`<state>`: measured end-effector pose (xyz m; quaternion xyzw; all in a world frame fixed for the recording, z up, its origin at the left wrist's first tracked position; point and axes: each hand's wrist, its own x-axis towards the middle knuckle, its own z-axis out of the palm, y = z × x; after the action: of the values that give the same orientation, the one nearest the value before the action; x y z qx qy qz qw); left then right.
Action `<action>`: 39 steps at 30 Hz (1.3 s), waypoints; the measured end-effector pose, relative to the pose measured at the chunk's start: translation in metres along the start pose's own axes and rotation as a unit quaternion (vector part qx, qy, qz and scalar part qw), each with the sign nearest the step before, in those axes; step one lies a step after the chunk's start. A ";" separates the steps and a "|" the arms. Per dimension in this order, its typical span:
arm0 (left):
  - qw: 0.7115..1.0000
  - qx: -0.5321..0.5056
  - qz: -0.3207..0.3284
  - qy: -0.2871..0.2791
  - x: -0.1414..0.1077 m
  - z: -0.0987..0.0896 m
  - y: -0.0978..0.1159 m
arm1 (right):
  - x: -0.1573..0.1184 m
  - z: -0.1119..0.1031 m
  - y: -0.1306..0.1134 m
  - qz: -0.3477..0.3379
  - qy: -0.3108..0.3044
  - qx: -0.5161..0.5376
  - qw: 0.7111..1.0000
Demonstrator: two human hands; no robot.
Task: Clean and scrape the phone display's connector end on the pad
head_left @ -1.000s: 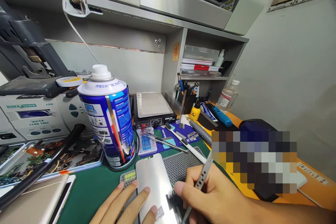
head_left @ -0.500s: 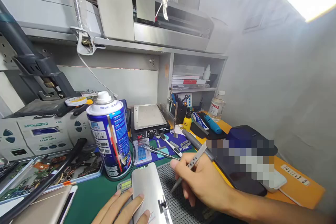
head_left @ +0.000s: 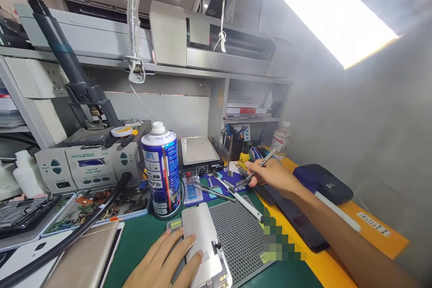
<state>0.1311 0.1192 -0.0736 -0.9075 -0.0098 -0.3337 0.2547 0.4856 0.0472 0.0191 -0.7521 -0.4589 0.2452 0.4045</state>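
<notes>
The orange-topped desk (head_left: 391, 245) spreads under your whole work area, with a dark green work mat (head_left: 135, 229) laid over the part around your left grip (head_left: 165, 256). Beyond that grip and to its left stands a pale grey box-shaped station (head_left: 91, 166) with a small dark display and oval buttons. Directly ahead of your left grip is an upright blue-and-white cylindrical spray can (head_left: 160, 175). Left of and beyond your right grip (head_left: 266, 175) sits a silver-topped heating plate (head_left: 199, 150) on a black base. Below your right grip, towards you, lies a grey dimpled mat (head_left: 236, 229). The flat silver metal-backed panel (head_left: 199, 229) is directly under your left grip: those fingers are spread and uncurled, resting on its left part without closing around it. A slim white-handled brush (head_left: 241, 200) lies just left of your right grip, slanting towards the grey mat. Your right grip is pinched firmly around grey metal tweezers (head_left: 268, 157) with a row of round holes; their shank rises above your fingers, while the tips point down and left; you cannot tell whether they touch anything.
</notes>
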 end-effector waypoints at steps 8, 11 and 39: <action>1.000 -0.007 0.008 -0.005 0.003 -0.006 0.002 | 0.001 0.008 -0.001 -0.001 -0.055 0.080 0.995; 0.999 -0.044 -0.012 -0.029 -0.004 -0.005 0.004 | 0.007 0.009 0.002 0.002 -0.058 0.112 0.992; 0.990 -0.092 -0.057 -0.090 -0.006 -0.005 0.016 | -0.042 0.039 -0.016 -0.145 -0.024 0.204 0.968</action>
<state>0.1264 0.1038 -0.0812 -0.9513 -0.0534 -0.2642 0.1493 0.4294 0.0287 0.0106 -0.5729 -0.5128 0.2902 0.5697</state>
